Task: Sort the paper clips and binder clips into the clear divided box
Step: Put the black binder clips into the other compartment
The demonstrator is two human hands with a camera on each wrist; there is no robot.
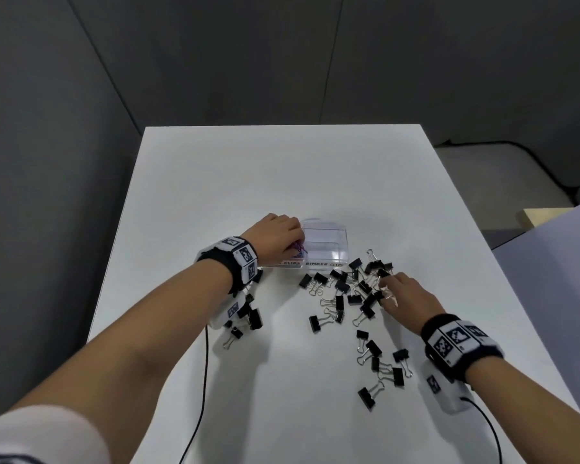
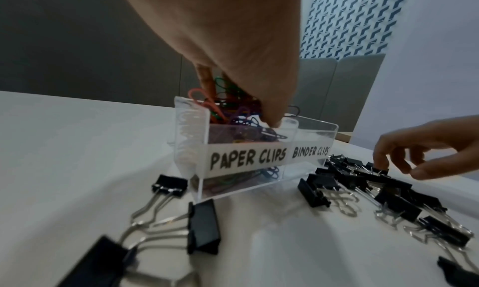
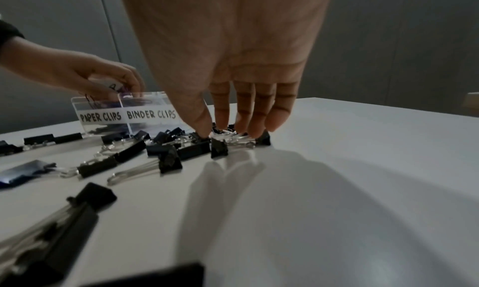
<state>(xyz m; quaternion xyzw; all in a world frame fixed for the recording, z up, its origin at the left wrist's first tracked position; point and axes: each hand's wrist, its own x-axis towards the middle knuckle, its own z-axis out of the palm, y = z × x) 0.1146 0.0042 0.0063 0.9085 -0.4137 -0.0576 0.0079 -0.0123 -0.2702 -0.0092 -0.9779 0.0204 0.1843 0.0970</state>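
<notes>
Paper clips (image 2: 228, 115) fill their half of the box (image 2: 311, 131) — left hand (image 1: 275, 236) grips a bunch; binder clips (image 1: 355, 293) all unsorted, right hand (image 1: 406, 293) fingers loose on them.

Left hand (image 1: 278, 237) at frame centre, fingers curled down w/ a held bunch. Right hand (image 1: 407, 293) lower right, palm down, fingertips (image 3: 255, 130) pointing down.

I see bare worktop (image 1: 282, 169) beyond the clear divided box (image 1: 329, 244) and along the near middle. Scattered binder clips (image 1: 352, 289) crowd the approach in front of the box and to its right. My left hand (image 1: 277, 237) blocks the paper-clip compartment; the binder-clip compartment looks open from above, I think.
</notes>
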